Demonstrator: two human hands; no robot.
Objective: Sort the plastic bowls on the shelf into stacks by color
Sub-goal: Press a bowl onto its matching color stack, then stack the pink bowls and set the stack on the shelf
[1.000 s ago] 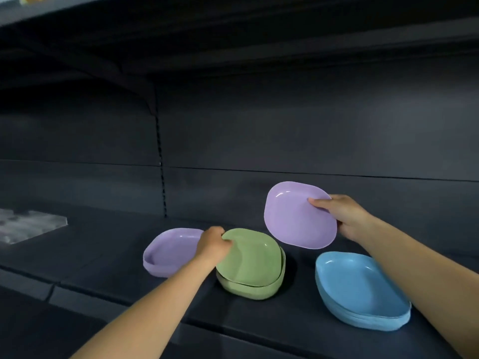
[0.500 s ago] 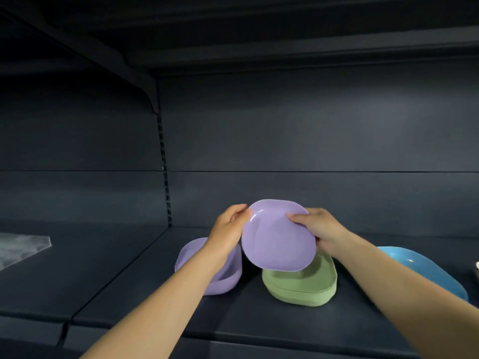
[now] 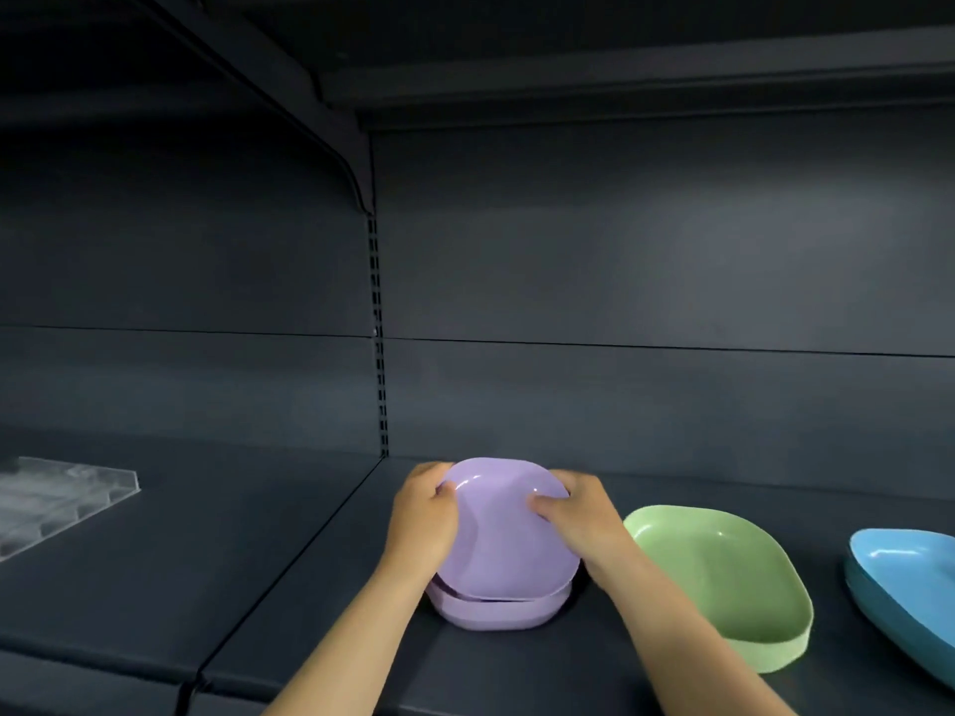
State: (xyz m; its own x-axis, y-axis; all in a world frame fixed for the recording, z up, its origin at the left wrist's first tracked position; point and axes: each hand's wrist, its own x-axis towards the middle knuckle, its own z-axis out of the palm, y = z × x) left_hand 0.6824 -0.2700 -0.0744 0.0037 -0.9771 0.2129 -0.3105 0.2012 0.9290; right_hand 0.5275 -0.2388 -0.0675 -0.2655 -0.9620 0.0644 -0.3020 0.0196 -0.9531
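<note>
A purple bowl [image 3: 509, 545] sits tilted in the mouth of a second purple bowl [image 3: 491, 614] that stands on the dark shelf [image 3: 310, 586]. My left hand [image 3: 424, 519] grips the upper bowl's left rim, thumb on the inside. My right hand [image 3: 579, 514] grips its right rim, thumb on the inside. To the right stands a green bowl stack [image 3: 723, 581], and further right a blue bowl stack [image 3: 904, 586], cut by the frame edge.
A clear plastic tray [image 3: 57, 501] lies on the left shelf section. A slotted upright [image 3: 379, 328] and a bracket divide the two sections. Another shelf hangs overhead. The dark back panel stands close behind the bowls.
Both hands brought the purple bowl down from mid-air onto the purple bowl on the shelf. The view shifted left, so the green and blue stacks now lie further right.
</note>
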